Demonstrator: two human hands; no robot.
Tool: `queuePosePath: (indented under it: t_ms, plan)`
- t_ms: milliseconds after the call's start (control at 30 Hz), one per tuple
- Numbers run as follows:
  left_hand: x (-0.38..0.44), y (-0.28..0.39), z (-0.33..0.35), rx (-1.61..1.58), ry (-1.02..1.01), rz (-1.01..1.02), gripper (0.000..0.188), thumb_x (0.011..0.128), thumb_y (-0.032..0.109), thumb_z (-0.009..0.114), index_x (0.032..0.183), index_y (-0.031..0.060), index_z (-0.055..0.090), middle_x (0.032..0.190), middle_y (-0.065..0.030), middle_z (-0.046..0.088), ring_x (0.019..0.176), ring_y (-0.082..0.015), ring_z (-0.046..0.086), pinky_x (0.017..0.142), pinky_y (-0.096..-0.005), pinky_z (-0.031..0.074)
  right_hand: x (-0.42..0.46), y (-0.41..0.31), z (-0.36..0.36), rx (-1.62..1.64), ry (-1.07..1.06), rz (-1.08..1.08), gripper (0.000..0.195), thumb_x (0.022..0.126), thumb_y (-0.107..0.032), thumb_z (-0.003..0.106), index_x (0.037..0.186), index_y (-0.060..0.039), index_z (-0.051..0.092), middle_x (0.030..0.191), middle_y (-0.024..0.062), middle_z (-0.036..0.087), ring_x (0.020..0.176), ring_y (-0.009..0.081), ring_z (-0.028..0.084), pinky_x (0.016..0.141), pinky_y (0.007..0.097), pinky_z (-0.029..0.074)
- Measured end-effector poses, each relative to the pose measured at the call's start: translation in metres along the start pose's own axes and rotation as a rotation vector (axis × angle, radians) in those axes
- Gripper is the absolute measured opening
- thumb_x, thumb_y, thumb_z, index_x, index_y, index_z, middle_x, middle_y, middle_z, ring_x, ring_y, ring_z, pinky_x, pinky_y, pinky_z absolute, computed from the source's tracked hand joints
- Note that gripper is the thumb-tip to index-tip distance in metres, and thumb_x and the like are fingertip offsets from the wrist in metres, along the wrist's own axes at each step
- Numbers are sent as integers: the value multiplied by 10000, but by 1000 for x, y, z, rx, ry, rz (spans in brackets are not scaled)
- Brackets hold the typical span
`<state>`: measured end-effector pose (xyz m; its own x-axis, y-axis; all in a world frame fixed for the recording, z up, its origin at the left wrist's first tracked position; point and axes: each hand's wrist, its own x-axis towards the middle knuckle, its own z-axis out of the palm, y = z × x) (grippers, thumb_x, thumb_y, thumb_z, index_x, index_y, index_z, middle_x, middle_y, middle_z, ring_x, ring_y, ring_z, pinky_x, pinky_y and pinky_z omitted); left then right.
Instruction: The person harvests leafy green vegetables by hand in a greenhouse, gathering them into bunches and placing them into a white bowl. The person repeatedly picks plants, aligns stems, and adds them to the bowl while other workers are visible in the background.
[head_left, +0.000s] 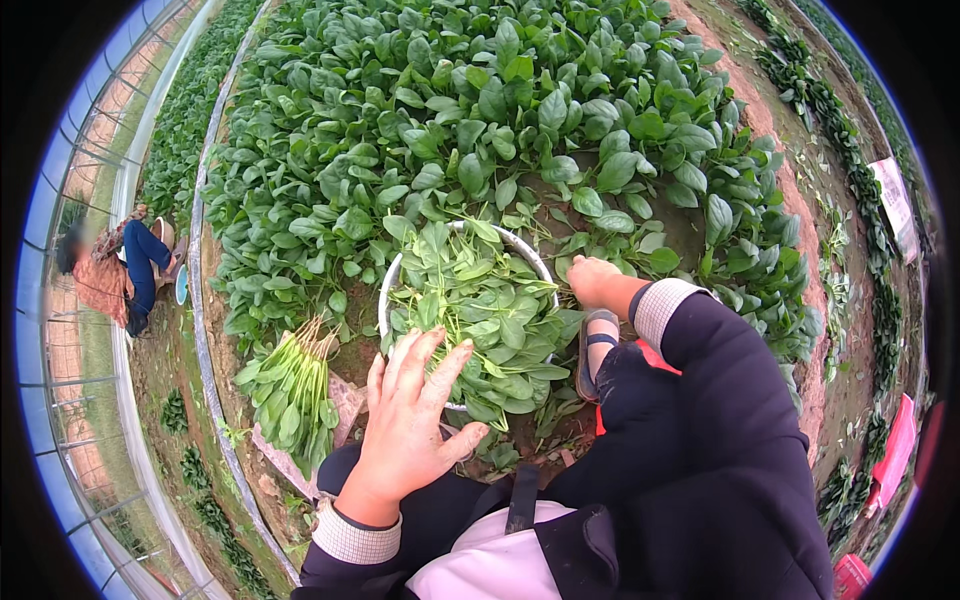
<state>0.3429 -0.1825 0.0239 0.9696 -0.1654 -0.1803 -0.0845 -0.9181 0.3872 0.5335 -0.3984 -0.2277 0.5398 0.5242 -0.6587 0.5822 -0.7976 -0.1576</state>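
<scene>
My left hand (416, 412) is spread palm down over the near left edge of a round basin (384, 300) heaped with loose spinach leaves (480, 315). Nothing shows in its parted fingers. To the right of the basin, my right hand (596, 279) reaches low among the spinach plants, just above my shoe. Its fingers are curled, and whether they hold anything cannot be told. A bundle of spinach (296, 397) with pinkish roots lies left of my left hand on a pale sheet (345, 405).
Dense growing spinach (450, 127) fills the bed ahead. A long pale hose or edging strip (199, 247) runs along the left. Beyond it a person (124, 270) sits near the greenhouse wall. Rows of cut greens (877, 277) and a pink bag (894, 450) lie at the right.
</scene>
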Motion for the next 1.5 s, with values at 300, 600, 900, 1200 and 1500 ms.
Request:
queuePosePath:
  t_ms: [300, 600, 900, 1200, 1500]
  plan:
    - [27, -29, 30, -130, -341, -35, 686, 681, 287, 711, 1283, 92, 446, 1219, -134, 487, 1173, -312, 422, 989, -436, 307, 88, 48, 63, -308, 423, -7, 246, 850, -172, 429, 1012, -49, 567, 1075, 122, 528, 1045, 238, 490, 897, 371, 383]
    - [50, -52, 26, -178, -435, -81, 696, 682, 265, 713, 1291, 78, 433, 1203, -138, 483, 1155, -314, 430, 977, -417, 320, 130, 84, 85, -567, 59, 185, 292, 844, -126, 431, 1082, -59, 588, 1074, 108, 614, 969, 244, 594, 879, 415, 349]
    - [60, -58, 18, -194, -487, -68, 708, 707, 289, 696, 1314, 73, 403, 1209, -155, 461, 1164, -316, 411, 991, -428, 306, 99, 91, 32, -149, 231, 313, 251, 823, -164, 444, 966, -92, 637, 948, 90, 646, 930, 260, 568, 795, 385, 342]
    - [56, -61, 19, -179, -492, -74, 692, 721, 292, 684, 1314, 76, 401, 1219, -151, 453, 1168, -310, 410, 987, -430, 308, 95, 139, 43, 23, 42, 643, 317, 833, -169, 450, 1100, -51, 574, 1137, 141, 591, 1045, 282, 572, 881, 473, 418]
    - [50, -61, 17, -203, -478, -84, 681, 725, 286, 674, 1312, 75, 402, 1225, -154, 450, 1161, -314, 417, 988, -419, 310, 74, 122, 26, 89, -132, 603, 303, 833, -184, 463, 1059, -87, 640, 1176, 111, 587, 1116, 259, 538, 929, 455, 396]
